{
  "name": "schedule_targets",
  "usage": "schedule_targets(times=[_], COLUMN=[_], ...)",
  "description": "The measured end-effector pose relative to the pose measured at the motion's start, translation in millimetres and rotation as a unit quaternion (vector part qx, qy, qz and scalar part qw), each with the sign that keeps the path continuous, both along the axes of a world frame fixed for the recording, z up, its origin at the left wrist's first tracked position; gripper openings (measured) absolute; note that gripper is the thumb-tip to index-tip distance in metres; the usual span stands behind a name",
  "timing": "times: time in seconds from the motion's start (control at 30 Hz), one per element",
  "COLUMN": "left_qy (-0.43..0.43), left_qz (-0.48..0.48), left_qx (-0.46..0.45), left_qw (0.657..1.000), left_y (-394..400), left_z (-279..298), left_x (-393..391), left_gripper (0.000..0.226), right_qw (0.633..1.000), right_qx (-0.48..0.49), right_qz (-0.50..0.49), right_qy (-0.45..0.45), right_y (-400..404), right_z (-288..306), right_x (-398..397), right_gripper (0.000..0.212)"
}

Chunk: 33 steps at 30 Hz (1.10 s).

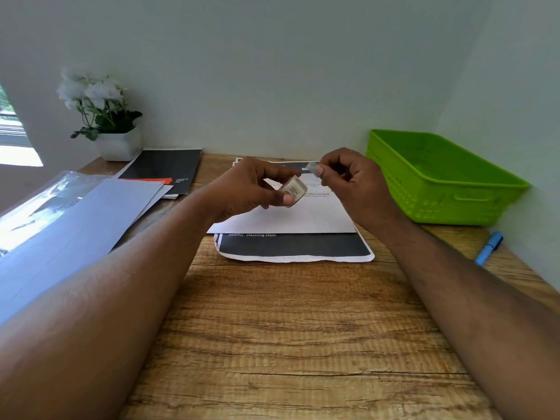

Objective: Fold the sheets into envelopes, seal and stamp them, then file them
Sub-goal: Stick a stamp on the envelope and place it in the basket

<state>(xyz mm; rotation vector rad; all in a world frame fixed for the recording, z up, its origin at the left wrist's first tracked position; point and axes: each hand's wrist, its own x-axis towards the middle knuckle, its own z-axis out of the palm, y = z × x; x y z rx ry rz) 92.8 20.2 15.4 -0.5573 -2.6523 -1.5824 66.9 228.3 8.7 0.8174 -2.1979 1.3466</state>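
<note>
Here, left hand [254, 189] grips small clear tape roll [293, 190]; right hand [348, 177] pinches its free end [312, 168] above white envelope [288, 219] at bench's far edge: sealing step, next press tape down.

Envelope [285, 218] on printed sheet [295, 248], basket [436, 180] right, plant [116, 142] rear left

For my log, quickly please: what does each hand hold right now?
Left hand: fingers pinch a small roll of tape.
Right hand: fingers pinch the pulled-out tape end.
</note>
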Motion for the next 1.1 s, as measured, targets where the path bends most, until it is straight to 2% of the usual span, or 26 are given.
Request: schedule_targets(times=[0.07,0.13,0.2,0.27,0.33,0.4,0.43,0.5,0.53,0.6,0.67,0.73,0.83,0.93,1.1], left_qy=[0.014,0.064,0.126,0.144,0.095,0.039,0.040,0.106,0.156,0.232,0.243,0.230,0.229,0.225,0.224], left_qz=[0.042,0.129,0.216,0.279,0.306,0.302,0.300,0.300,0.295,0.252,0.196,0.172,0.169,0.173,0.177], left_qx=[0.007,-0.025,-0.097,-0.182,-0.269,-0.343,-0.369,-0.381,-0.358,-0.257,-0.163,-0.105,-0.017,0.055,0.069], left_qw=[0.999,0.989,0.963,0.932,0.908,0.889,0.879,0.868,0.872,0.904,0.936,0.952,0.959,0.957,0.956], left_y=[-2.9,-11.0,-23.9,-34.5,-39.4,-35.8,-32.2,-21.3,-12.9,10.3,36.2,53.0,56.2,55.7,57.6], left_z=[-3.3,-7.3,-13.6,-18.2,-21.5,-22.0,-19.3,-10.2,-4.5,4.6,4.0,-4.6,-14.4,-14.1,-13.2], left_x=[-3.9,-12.2,-21.1,-24.5,-27.0,-26.3,-25.3,-21.8,-19.5,-10.4,1.5,8.7,8.4,7.0,7.4], left_gripper=[0.048,0.047,0.031,0.014,0.022,0.043,0.048,0.055,0.055,0.043,0.040,0.048,0.053,0.050,0.045], right_qw=[0.998,0.991,0.985,0.979,0.974,0.969,0.966,0.960,0.957,0.954,0.953,0.951,0.947,0.939,0.936], right_qx=[-0.062,-0.113,-0.134,-0.130,-0.117,-0.116,-0.123,-0.138,-0.141,-0.145,-0.154,-0.168,-0.184,-0.203,-0.217], right_qz=[-0.008,-0.038,-0.077,-0.105,-0.125,-0.129,-0.126,-0.120,-0.118,-0.108,-0.093,-0.084,-0.077,-0.073,-0.071], right_qy=[-0.023,-0.054,-0.082,-0.113,-0.145,-0.174,-0.187,-0.212,-0.223,-0.237,-0.244,-0.246,-0.252,-0.269,-0.269], right_y=[3.0,7.1,11.5,14.3,14.5,12.6,11.6,9.6,8.2,4.2,-1.4,-7.7,-15.5,-18.5,-17.7], right_z=[0.0,2.3,4.7,6.0,6.5,7.2,8.1,10.2,11.2,13.2,14.3,14.4,14.5,15.9,15.2], right_x=[-2.7,-6.7,-11.4,-14.4,-14.6,-11.5,-9.4,-5.6,-3.9,-0.9,2.2,6.9,12.4,13.8,13.6], right_gripper=[0.005,0.007,0.013,0.015,0.016,0.015,0.013,0.012,0.012,0.015,0.016,0.019,0.024,0.018,0.015])
